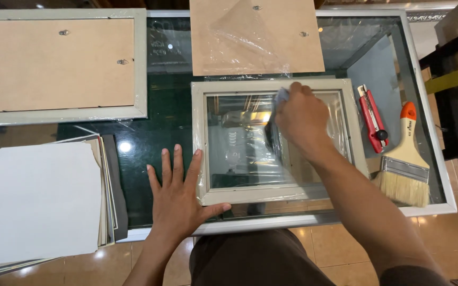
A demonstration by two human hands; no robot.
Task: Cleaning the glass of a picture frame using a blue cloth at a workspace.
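The glass worktop (155, 122) stands over a tiled floor (340, 249). The left hand (178, 198) lies spread flat beside the frame (202, 148); the right hand (300, 119) pinches a cloth (281, 96) on its glass.

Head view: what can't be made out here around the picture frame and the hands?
- Cloth in the right hand: mostly hidden by the fingers; kind and grip unclear.
- Frame glass: glare and plastic wrap hide whether it is clean.
- Paper stack: cut off by the left and bottom edges.
- Large frame at top left: cut off by the left edge.
- Left hand: flat by the frame's corner.
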